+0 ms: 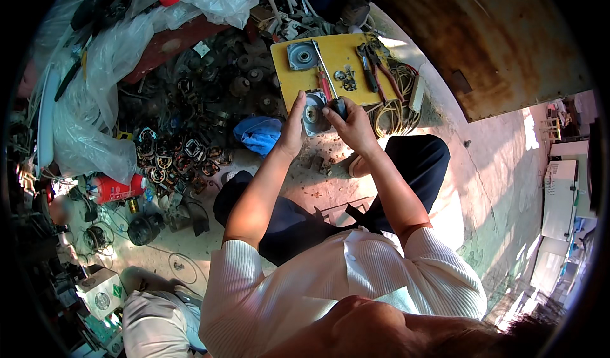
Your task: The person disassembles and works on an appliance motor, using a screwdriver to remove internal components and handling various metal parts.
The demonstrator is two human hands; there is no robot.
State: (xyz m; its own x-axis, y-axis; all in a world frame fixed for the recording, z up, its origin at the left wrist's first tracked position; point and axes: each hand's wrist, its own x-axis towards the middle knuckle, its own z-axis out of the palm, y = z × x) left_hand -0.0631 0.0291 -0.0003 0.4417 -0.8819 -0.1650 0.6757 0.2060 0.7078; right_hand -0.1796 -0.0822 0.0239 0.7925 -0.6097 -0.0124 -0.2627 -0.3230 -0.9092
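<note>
My left hand (293, 128) grips a grey square metal motor cover (314, 114) with a round hub in its middle, holding it by its left side. In my right hand (354, 129) is a screwdriver (339, 107) with a dark handle; its long shaft points up and away over the yellow board (289, 81), and my right thumb rests by the cover's right edge. Just beyond, a similar grey cover (302, 55) lies on the board. A red-handled tool (325, 85) lies close to the shaft, and small loose parts (346, 78) are to its right.
Pliers (387, 81) lie at the board's right, next to coiled cable (389, 118). Blue cloth (258, 134) and heaped motor parts (184, 151) are on the left. A rusty metal sheet (483, 47) stands far right. Another person's light-clothed leg (155, 323) shows lower left.
</note>
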